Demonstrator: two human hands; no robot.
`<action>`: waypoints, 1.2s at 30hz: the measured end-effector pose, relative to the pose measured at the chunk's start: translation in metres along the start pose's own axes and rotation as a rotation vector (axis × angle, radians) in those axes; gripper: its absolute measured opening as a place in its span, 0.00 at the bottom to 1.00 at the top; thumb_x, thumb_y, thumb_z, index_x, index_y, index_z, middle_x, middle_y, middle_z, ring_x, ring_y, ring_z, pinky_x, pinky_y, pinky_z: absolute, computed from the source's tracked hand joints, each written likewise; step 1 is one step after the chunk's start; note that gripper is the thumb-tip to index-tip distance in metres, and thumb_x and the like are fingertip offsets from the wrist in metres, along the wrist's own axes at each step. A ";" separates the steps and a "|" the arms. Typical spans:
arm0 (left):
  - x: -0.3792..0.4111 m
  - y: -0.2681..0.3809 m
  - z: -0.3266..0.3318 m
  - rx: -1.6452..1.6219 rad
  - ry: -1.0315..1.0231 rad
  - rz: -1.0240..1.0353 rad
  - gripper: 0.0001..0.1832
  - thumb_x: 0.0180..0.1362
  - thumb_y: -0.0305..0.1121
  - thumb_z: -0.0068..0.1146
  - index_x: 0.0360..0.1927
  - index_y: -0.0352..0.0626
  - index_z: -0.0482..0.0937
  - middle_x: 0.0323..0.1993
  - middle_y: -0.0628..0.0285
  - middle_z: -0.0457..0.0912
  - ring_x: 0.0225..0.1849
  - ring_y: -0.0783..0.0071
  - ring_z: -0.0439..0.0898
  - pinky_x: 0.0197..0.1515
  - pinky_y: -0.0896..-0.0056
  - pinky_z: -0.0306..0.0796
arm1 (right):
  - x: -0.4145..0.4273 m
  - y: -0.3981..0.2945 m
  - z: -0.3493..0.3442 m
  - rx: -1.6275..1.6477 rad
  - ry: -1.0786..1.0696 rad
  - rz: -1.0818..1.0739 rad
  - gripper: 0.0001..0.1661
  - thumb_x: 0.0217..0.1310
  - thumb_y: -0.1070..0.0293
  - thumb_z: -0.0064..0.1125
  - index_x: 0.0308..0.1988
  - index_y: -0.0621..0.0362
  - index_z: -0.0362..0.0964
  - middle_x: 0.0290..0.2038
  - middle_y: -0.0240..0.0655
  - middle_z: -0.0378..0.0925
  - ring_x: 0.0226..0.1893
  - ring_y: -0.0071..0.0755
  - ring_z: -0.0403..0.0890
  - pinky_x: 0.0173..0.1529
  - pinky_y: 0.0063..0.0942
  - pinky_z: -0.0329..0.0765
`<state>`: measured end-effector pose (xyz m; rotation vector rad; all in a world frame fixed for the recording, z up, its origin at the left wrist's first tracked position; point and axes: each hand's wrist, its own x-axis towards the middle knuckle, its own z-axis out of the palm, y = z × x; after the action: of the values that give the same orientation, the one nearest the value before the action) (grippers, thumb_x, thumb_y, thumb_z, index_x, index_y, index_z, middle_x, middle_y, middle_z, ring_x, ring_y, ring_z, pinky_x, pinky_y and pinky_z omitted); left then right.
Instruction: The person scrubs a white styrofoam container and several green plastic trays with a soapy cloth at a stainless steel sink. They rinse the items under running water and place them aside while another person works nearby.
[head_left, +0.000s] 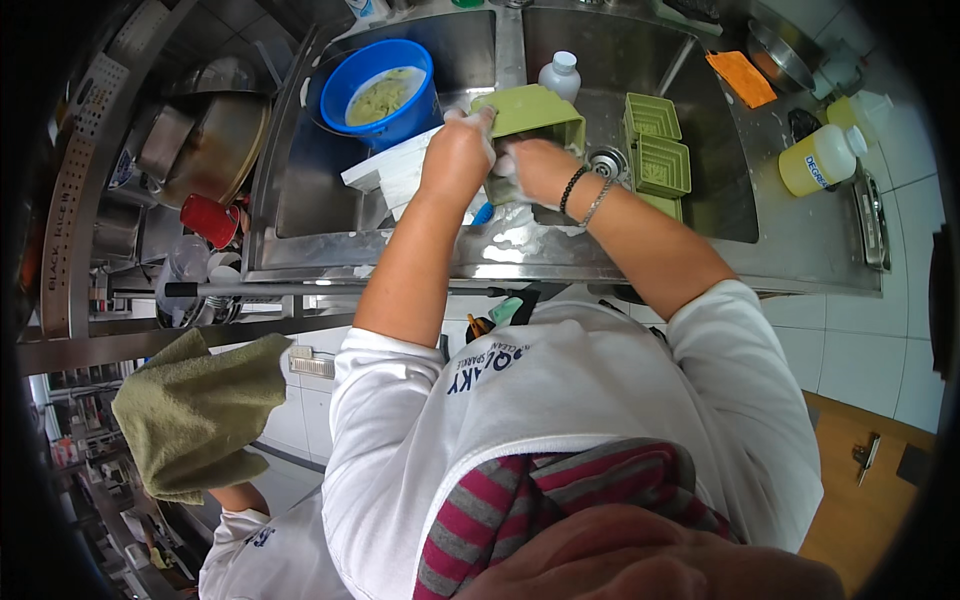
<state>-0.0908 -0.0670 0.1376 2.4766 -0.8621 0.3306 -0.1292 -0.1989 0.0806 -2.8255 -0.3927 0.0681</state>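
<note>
My left hand (459, 146), wet with suds, grips the left edge of a green plastic container (529, 109), tilted with its opening towards me. At that opening is my right hand (536, 169), blurred and foamy; whether its fingers hold anything is hidden. Right of my hands, several small green plastic baskets (660, 165) lie in the right basin. A white capped bottle (559, 77) stands just behind the container. To the left, a blue bucket (379, 94) holds cloudy water and greenish pieces. White slabs (397, 171) and a blue-handled item (484, 214) lie under my left forearm.
A metal drain strainer (606, 163) sits near my right wrist. On the right counter are an orange cloth (741, 77) and a jug of yellow liquid (821, 160). A red mug (210, 220) stands left of the sink. Behind at left, another person holds up a green towel (199, 416).
</note>
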 end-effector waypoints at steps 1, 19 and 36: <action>0.000 0.000 0.001 0.007 0.003 0.013 0.20 0.42 0.22 0.44 0.42 0.44 0.74 0.30 0.42 0.71 0.29 0.48 0.74 0.34 0.60 0.70 | 0.006 -0.002 0.011 0.085 0.025 0.001 0.11 0.47 0.69 0.48 0.32 0.62 0.72 0.34 0.45 0.74 0.36 0.47 0.75 0.43 0.34 0.70; -0.015 0.007 0.003 0.051 0.047 -0.022 0.18 0.44 0.24 0.45 0.42 0.39 0.73 0.30 0.41 0.71 0.26 0.47 0.75 0.31 0.57 0.71 | -0.046 -0.022 0.007 -0.002 -0.062 0.102 0.13 0.48 0.70 0.43 0.34 0.64 0.71 0.38 0.47 0.69 0.39 0.45 0.73 0.43 0.35 0.70; 0.001 0.016 0.008 0.107 -0.006 -0.063 0.20 0.43 0.23 0.43 0.43 0.41 0.73 0.34 0.39 0.70 0.30 0.47 0.75 0.35 0.59 0.70 | -0.015 0.003 -0.008 -0.027 0.004 0.220 0.12 0.45 0.71 0.45 0.31 0.61 0.74 0.33 0.45 0.75 0.35 0.43 0.76 0.40 0.34 0.72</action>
<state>-0.0996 -0.0831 0.1372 2.5986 -0.7853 0.3562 -0.1419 -0.2083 0.0878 -2.8833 -0.0811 0.1029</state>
